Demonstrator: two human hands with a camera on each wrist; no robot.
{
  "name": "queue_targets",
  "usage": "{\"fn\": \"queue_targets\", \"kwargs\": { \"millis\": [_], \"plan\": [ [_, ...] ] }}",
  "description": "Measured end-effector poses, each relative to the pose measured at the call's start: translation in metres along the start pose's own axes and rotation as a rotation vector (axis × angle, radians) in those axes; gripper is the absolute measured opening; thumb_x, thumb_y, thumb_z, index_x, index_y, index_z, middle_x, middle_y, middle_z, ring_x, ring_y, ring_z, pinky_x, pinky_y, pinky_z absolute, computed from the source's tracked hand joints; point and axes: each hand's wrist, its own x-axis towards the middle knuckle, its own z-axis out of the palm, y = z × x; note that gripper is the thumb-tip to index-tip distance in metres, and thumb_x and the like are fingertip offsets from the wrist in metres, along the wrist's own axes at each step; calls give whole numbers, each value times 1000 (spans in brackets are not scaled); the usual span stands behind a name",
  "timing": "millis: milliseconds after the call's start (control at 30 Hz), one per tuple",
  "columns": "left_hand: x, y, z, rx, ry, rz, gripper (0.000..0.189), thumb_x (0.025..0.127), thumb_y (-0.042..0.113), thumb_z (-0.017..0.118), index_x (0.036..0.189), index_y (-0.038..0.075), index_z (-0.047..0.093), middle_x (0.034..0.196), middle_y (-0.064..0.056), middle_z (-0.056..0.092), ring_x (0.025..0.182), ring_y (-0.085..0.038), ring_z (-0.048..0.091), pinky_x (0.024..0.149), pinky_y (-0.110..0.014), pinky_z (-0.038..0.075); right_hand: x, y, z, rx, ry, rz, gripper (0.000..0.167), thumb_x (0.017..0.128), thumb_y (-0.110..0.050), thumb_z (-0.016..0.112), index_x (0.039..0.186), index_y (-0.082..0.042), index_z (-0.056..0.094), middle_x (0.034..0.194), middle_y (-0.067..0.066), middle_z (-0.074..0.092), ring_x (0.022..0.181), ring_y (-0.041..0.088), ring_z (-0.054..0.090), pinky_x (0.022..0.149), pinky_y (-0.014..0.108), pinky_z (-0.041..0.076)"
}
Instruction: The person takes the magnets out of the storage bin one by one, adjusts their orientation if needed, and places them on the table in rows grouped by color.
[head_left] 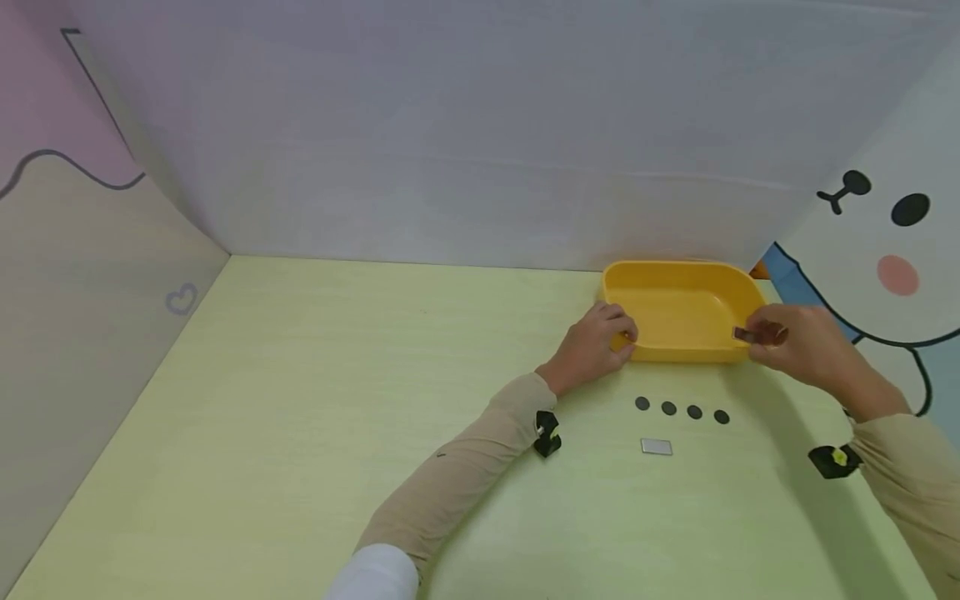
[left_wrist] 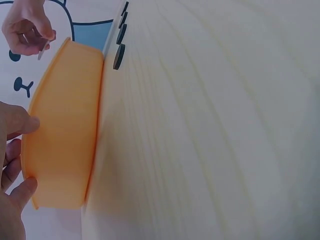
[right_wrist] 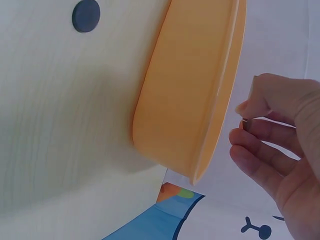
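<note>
A shallow yellow plastic tub (head_left: pixel 690 354) with rounded corners stands at the back right of the table, against the wall. My left hand (head_left: pixel 596 346) grips its near left corner, fingers over the rim and thumb on the outer wall, as the left wrist view also shows on the tub's side (left_wrist: pixel 65 115). Over the tub's right end, my right hand (head_left: pixel 798 346) pinches a small, thin rectangular piece (head_left: pixel 742 334) between thumb and fingertips. In the right wrist view this hand (right_wrist: pixel 285 135) is beside the rim, and its fingers mostly cover the piece.
Several dark round discs (head_left: pixel 669 408) lie in a row on the table in front of the tub. Nearer me lies a small silver-grey rectangular plate (head_left: pixel 657 447). A pale wall (head_left: pixel 450 167) rises behind the table, and a cartoon-printed wall (head_left: pixel 885 250) stands at the right.
</note>
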Motion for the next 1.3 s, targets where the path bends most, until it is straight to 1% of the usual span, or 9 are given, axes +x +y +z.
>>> {"fn": "queue_targets", "kwargs": {
  "millis": [133, 267, 400, 500, 633, 733, 933, 1167, 1300],
  "plan": [
    [0, 1, -1, -3, -4, -2, 6, 85, 18, 70, 87, 17, 65, 94, 5, 54, 93, -10, 46, 76, -12, 38, -6, -3, 1, -19, 33, -44, 23, 63, 2, 79, 81, -2, 66, 73, 2, 63, 61, 10, 52, 55, 22, 48],
    [1, 1, -2, 14, -16, -10, 6, 85, 19, 69, 88, 16, 65, 94, 6, 55, 93, -10, 46, 77, -12, 38, -12, -8, 0, -33, 38, -69, 24, 61, 2, 79, 81, -3, 67, 72, 0, 62, 62, 11, 52, 55, 22, 48],
    [2, 1, -4, 18, -20, -9, 5, 85, 19, 69, 88, 16, 65, 95, 5, 55, 94, -11, 46, 78, -12, 38, -19, -12, 0, -26, 62, -115, 25, 59, 2, 79, 81, -5, 66, 72, -2, 61, 61, 10, 51, 56, 13, 44],
    [2, 0, -5, 11, -9, 2, 6, 85, 18, 69, 88, 15, 65, 94, 4, 56, 94, -11, 47, 78, -13, 39, -24, -16, 0, -19, 83, -146, 28, 57, 3, 79, 80, -6, 66, 72, -3, 60, 62, 9, 50, 57, 10, 41],
    [2, 0, -5, 14, 0, 6, 6, 84, 18, 69, 87, 16, 65, 94, 4, 56, 94, -12, 47, 79, -14, 39, -32, -19, 0, -22, 75, -124, 29, 57, 3, 81, 81, -8, 66, 74, -4, 60, 63, 7, 49, 58, 10, 42],
    [2, 0, -5, 8, -9, 2, 5, 85, 18, 69, 87, 16, 65, 94, 4, 56, 94, -12, 47, 80, -14, 39, -38, -21, 0, -22, 73, -118, 31, 56, 3, 82, 81, -9, 67, 75, -5, 60, 64, 4, 49, 59, 9, 41],
    [4, 3, -5, -22, -19, 1, 6, 85, 17, 69, 87, 15, 65, 94, 3, 56, 94, -12, 47, 78, -13, 39, -53, -22, -1, -3, 92, -165, 36, 52, 3, 83, 81, -11, 67, 76, -6, 61, 64, 0, 49, 60, 7, 40],
    [4, 3, -5, -8, -19, 6, 5, 85, 18, 69, 87, 15, 65, 94, 4, 55, 92, -11, 46, 77, -13, 38, -63, -24, 2, -3, 107, -201, 39, 48, 4, 81, 79, -13, 66, 75, -7, 61, 63, -1, 50, 59, 9, 41],
    [5, 3, -4, 13, -22, 6, 5, 85, 19, 69, 87, 16, 65, 93, 6, 54, 91, -9, 45, 76, -12, 38, -69, -27, 5, 26, 119, -240, 40, 47, 5, 79, 79, -15, 66, 75, -7, 61, 63, -1, 51, 59, 9, 42]
  ]
}}
